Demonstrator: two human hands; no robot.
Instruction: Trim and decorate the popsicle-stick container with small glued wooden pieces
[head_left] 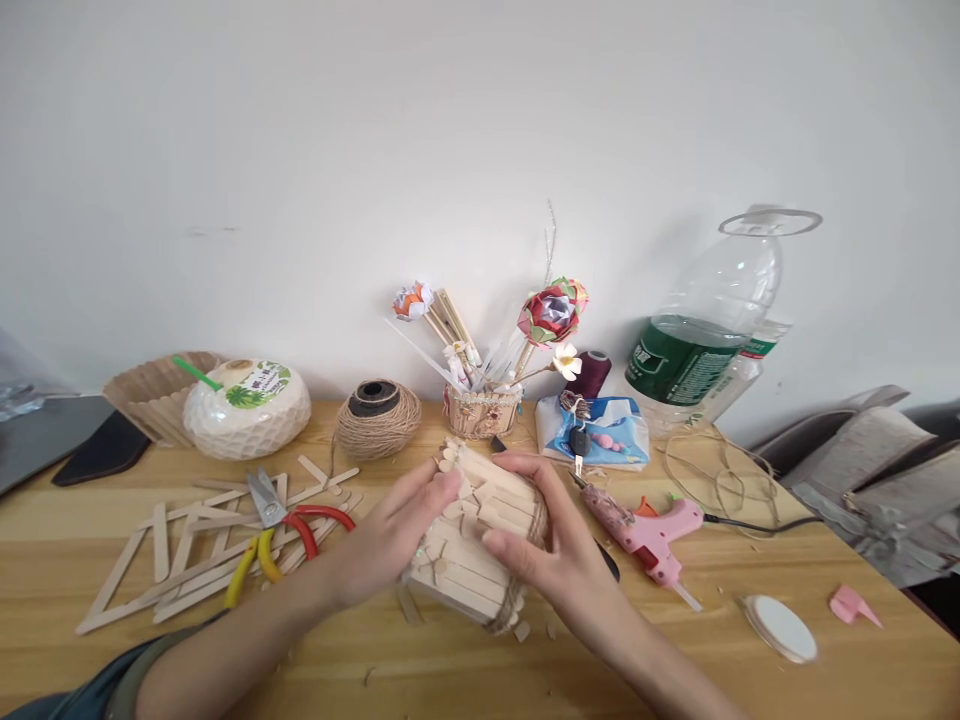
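Between my hands lies a popsicle-stick holder (469, 575), tilted on its side, with twine wrapped round its right end and small wooden pieces on its face. My left hand (405, 520) grips its left side, the thumb on the upper face. Wrapped round the right side is my right hand (544, 525), its thumb pressed near the middle of the sticks. To the left are loose popsicle sticks (161, 540) with scissors (270, 500) on them, plus red-handled and yellow-handled tools. A pink glue gun (652, 530) rests right of my right hand.
Along the wall stand a wrapped coconut (247, 415), a twine spool (379, 420), a decorated pen basket (484, 412) with paper flowers, a tissue pack (626, 440) and a big bottle (697, 340). A white round lid (781, 628) and pink scrap (851, 604) lie at right.
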